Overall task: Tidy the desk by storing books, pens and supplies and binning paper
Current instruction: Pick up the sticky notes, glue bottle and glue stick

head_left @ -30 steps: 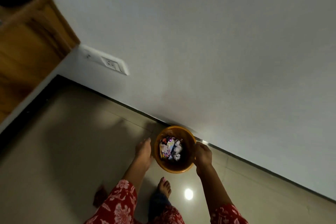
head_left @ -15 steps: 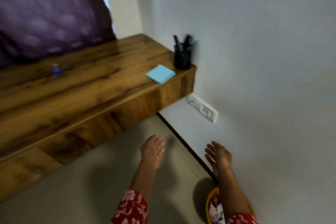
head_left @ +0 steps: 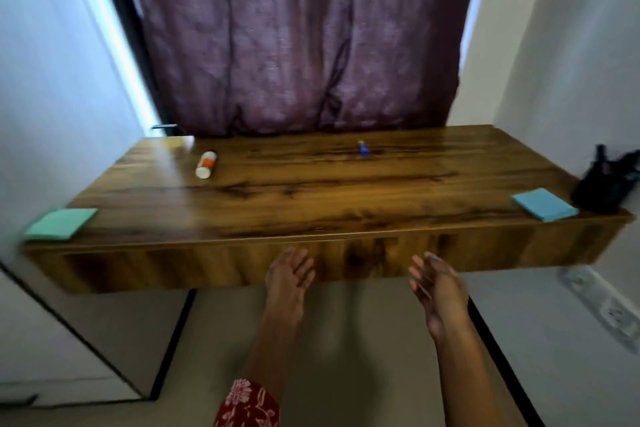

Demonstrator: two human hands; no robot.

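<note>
Both hands, left point(head_left: 290, 273) and right point(head_left: 437, 282), hover empty with fingers spread before the table point(head_left: 311, 204). The glue stick point(head_left: 206, 164) lying at its back left looks light, rigid and roll-prone; pinch it across the barrel.

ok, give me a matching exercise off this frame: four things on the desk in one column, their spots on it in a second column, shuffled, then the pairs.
Things
1. green sticky-note pad
2. blue sticky-note pad
3. white and orange tube
4. pen holder

Places on the desk
A. far right end, beside the wall
B. lying on its side, back left
C. front left corner
D. front right, just left of the dark cup

Pairs: 1-C, 2-D, 3-B, 4-A
</note>
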